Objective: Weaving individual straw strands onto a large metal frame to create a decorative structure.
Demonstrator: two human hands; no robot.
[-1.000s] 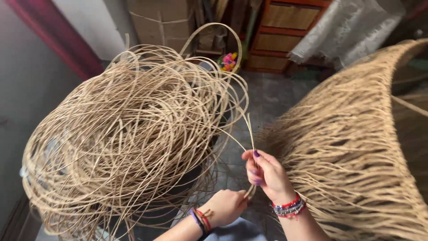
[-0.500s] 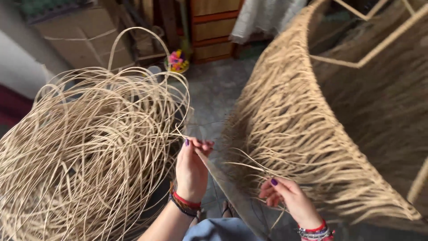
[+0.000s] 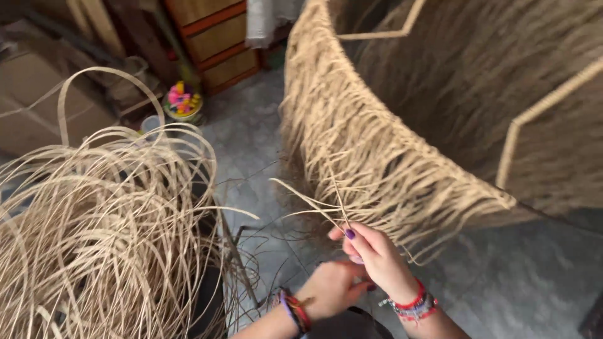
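My right hand pinches a few thin rattan strands that fan up and leftward from my fingertips, close to the shaggy edge of a large woven rattan structure. My left hand sits just below and left of it, fingers curled against the right hand; whether it grips the strands' lower ends is hidden. Both wrists wear coloured bead bracelets. A big loose tangle of rattan strips fills the lower left.
A wooden drawer cabinet stands at the back, with a small tub of colourful objects and cardboard boxes near it. Grey stone floor shows between the tangle and the woven structure.
The view has swung right from the rattan tangle to the woven structure. My hands, apart half a second ago, have come together, and my right hand now holds pulled-out strands by the structure's edge.
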